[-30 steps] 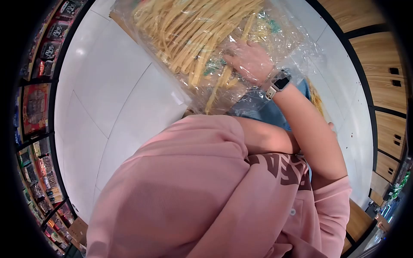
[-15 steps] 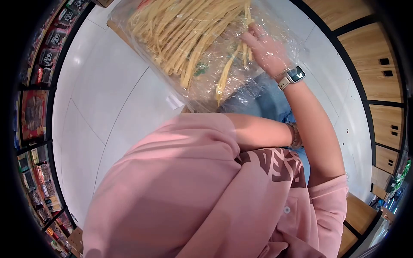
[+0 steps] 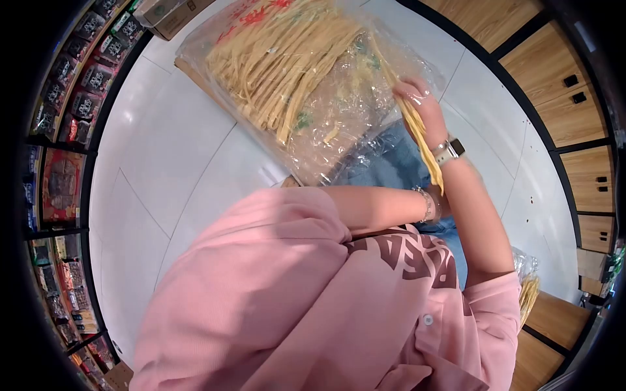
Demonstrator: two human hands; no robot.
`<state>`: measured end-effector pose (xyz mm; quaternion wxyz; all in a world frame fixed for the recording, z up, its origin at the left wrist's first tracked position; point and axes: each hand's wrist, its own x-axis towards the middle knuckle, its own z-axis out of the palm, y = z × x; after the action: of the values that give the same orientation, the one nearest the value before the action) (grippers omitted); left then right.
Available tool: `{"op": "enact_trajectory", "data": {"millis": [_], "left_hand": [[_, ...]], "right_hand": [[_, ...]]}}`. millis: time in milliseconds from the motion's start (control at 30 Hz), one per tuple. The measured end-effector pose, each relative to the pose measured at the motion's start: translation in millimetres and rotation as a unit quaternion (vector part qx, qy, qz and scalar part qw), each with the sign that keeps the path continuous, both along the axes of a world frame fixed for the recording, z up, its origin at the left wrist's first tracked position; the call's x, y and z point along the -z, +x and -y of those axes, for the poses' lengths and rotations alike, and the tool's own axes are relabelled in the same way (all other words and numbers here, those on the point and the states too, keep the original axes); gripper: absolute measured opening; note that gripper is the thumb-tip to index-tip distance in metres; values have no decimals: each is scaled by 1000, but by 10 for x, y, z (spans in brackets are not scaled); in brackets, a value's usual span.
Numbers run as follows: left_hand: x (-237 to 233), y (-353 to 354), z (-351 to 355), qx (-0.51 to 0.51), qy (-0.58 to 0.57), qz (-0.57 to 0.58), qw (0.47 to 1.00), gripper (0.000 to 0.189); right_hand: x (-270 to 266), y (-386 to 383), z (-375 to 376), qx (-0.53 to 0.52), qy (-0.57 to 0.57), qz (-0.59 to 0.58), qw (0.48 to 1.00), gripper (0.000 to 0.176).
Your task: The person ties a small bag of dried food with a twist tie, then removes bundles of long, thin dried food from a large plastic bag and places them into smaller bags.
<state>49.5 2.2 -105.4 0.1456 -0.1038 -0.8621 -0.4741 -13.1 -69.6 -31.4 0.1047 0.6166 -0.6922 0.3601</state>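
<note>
A large clear plastic bag (image 3: 365,111) lies open over a cardboard box, its film crumpled on the right side. Inside it is a pile of long, flat yellow strips (image 3: 280,65) that look like dried bean curd sticks. My right hand (image 3: 424,107), with a watch on its wrist, is closed around a few such strips (image 3: 427,156) at the bag's right edge. Their lower ends hang down past the wrist. My left forearm crosses my body; my left hand (image 3: 443,202) is mostly hidden behind the right forearm, and its fingers do not show.
The box's edge (image 3: 202,85) shows along the left of the bag, on a pale tiled floor (image 3: 176,143). Shelves of packaged goods (image 3: 85,104) line the left. Wooden cabinets (image 3: 541,72) stand at right. Another bag of yellow strips (image 3: 528,293) sits behind my right elbow.
My right hand has drawn down and to the right, toward my body, pulling strips out of the pile. The loose strips near the bag's front edge have mostly gone from there. My view has shifted slightly.
</note>
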Motion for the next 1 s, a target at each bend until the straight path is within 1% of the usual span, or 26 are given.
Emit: {"op": "enact_trajectory", "data": {"millis": [33,100,167,200,300,333,433,467,500,533,567,600,633,667,733,800,900,933,967,1000], "left_hand": [[-11,-21,9,3,-39,36,999,26],[13,-30,1,0,-121,22,992,26],[0,-70,21,2,-151,38,988,24],[-18,-70,14,4,-161,48,986,24],[-66,-114,31,16,-185,79,979,22],[-79,-131,53,22,-192,91,977,21],[-196,-255,96,54,-205,124,969,20],[-245,-249,149,59,-206,66,974,21],[-138,-318,139,20,-108,-12,994,22],[-371,-305,186,29,-47,-16,998,23],[-471,-431,242,8,-109,-36,993,27],[-452,-524,263,7,-79,-32,996,34],[-509,-656,336,31,-112,-10,993,39],[-628,-773,410,55,-147,12,988,45],[-1129,-895,472,76,-225,191,953,52],[-1135,-1153,527,94,-172,177,964,55],[-1122,-1403,543,100,-212,109,966,56],[-1164,-1409,517,103,-214,114,965,56],[-1217,-1422,503,105,-215,121,963,56],[-1261,-1423,486,107,-218,128,962,55]], "right_hand": [[10,2,-63,-3,-19,17,1000,29],[34,-4,-188,13,-50,34,998,24],[-156,118,-342,14,-74,52,996,21],[-219,180,-442,19,-70,81,994,24],[-268,274,-747,16,-94,207,974,20],[-279,304,-885,10,-90,289,953,16],[-449,464,-1335,32,-164,475,864,16],[-527,464,-1524,37,-165,458,873,17],[-608,477,-1687,66,-186,444,874,17],[-701,469,-1880,107,-200,436,871,17],[-909,447,-2030,148,-211,428,866,17],[-1048,459,-2210,168,-221,416,866,17],[-1188,473,-2383,187,-230,406,865,17],[-1291,461,-2565,174,-242,409,862,18],[-1466,429,-2852,186,-233,400,867,21],[-1551,373,-3042,201,-228,395,867,24],[-1632,320,-3155,212,-224,387,869,25],[-1646,302,-3149,217,-209,387,871,25],[-1624,233,-3137,196,-194,393,877,26],[-1583,166,-3055,230,-189,395,869,27]]}}
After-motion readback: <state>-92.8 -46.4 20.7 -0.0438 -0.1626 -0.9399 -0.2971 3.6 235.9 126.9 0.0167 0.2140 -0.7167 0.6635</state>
